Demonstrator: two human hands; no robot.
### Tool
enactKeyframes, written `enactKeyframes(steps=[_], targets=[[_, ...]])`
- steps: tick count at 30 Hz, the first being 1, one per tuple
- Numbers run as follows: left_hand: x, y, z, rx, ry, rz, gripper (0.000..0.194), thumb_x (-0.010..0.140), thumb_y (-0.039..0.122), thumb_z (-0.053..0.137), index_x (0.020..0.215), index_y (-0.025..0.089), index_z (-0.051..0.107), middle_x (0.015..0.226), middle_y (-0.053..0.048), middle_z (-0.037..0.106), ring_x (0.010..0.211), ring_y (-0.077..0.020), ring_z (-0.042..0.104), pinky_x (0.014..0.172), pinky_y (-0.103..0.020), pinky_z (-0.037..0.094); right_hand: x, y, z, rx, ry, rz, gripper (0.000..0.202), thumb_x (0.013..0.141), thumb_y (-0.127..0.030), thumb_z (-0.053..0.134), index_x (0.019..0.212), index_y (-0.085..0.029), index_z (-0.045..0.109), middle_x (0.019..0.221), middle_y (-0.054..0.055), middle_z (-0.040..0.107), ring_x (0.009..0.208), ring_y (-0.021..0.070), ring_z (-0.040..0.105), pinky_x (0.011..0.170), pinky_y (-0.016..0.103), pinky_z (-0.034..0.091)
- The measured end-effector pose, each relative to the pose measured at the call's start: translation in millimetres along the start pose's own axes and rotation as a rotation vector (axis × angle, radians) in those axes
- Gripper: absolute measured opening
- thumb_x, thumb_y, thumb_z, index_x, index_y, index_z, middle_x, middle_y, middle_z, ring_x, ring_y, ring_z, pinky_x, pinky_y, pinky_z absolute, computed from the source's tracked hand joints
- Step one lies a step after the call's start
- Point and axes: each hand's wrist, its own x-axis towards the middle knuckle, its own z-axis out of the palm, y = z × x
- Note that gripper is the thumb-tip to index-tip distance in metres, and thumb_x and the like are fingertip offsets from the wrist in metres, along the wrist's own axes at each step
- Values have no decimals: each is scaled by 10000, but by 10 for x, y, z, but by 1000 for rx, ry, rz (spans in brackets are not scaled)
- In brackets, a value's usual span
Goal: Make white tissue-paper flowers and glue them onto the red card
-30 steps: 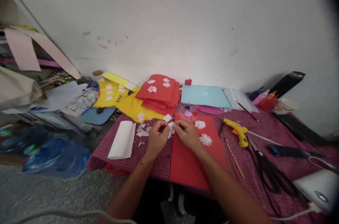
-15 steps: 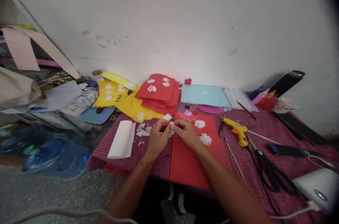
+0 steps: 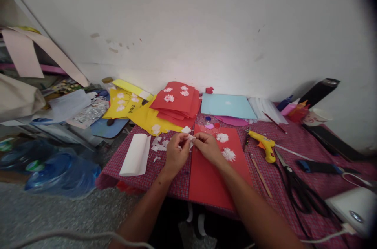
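A small piece of white paper (image 3: 191,138) is pinched between the fingertips of my left hand (image 3: 178,151) and my right hand (image 3: 207,149). Both hands are closed on it, just above the left edge of a red paper sheet (image 3: 218,182). Two fluffy white paper flowers, an upper one (image 3: 222,138) and a lower one (image 3: 228,154), lie on that sheet to the right of my right hand. Torn white paper scraps (image 3: 159,145) are scattered left of my left hand. Beyond them stands a folded white paper (image 3: 135,154).
Right of the red sheet lie a yellow glue gun (image 3: 266,147), a wooden stick (image 3: 260,175) and black-handled scissors (image 3: 297,186). Red papers with flowers (image 3: 176,101) and a light blue sheet (image 3: 228,105) are at the back. A black bottle (image 3: 319,94) leans at the right. Water jugs (image 3: 64,168) stand on the floor.
The white paper between my fingertips has shifted slightly and shows a little more. My hands stay in almost the same place.
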Motion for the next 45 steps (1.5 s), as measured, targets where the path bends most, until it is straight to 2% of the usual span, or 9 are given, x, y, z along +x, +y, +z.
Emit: enactKeyframes(steps=[10, 16, 21, 30, 36, 45], targets=[[2, 9, -10, 58, 79, 64, 189, 866, 158, 586, 1050, 195, 607, 920, -33, 645, 822, -145, 627, 759, -271, 498, 20, 20, 14, -56, 64, -30, 218, 765, -328, 580, 605, -201, 502, 578, -45, 452, 542, 117, 409, 517, 238, 324], [11, 40, -16, 148, -2, 96, 294, 852, 185, 629, 1145, 201, 613, 940, -40, 641, 794, -149, 595, 742, -283, 494, 7, 31, 28, -67, 101, -64, 173, 772, -306, 563, 639, -200, 531, 602, -33, 505, 561, 128, 452, 535, 242, 358], [45, 45, -40, 192, -4, 161, 115, 890, 170, 581, 955, 191, 674, 918, -46, 661, 866, -168, 599, 796, -305, 478, 0, 57, 27, -107, 134, -111, 144, 800, -284, 563, 693, -190, 588, 642, -18, 557, 595, 138, 498, 570, 250, 389], [56, 40, -56, 185, -2, 121, 119, 927, 225, 572, 913, 192, 685, 909, -46, 673, 890, -176, 610, 809, -311, 466, 5, 72, 23, -261, 165, -164, 161, 833, -263, 539, 709, -188, 609, 654, -4, 592, 608, 147, 519, 582, 258, 382], [51, 36, -60, 165, 1, 116, 126, 920, 253, 591, 853, 194, 681, 865, -35, 663, 851, -172, 607, 771, -301, 461, 1, 75, 16, -248, 166, -155, 162, 831, -270, 545, 706, -193, 612, 651, -4, 588, 610, 150, 515, 581, 257, 387], [63, 68, -55, 153, -14, 103, 150, 895, 266, 630, 770, 198, 678, 801, -24, 665, 793, -162, 611, 755, -295, 456, -3, 87, 28, -128, 96, -120, 172, 834, -325, 575, 730, -193, 612, 660, -13, 572, 605, 143, 498, 573, 252, 385]])
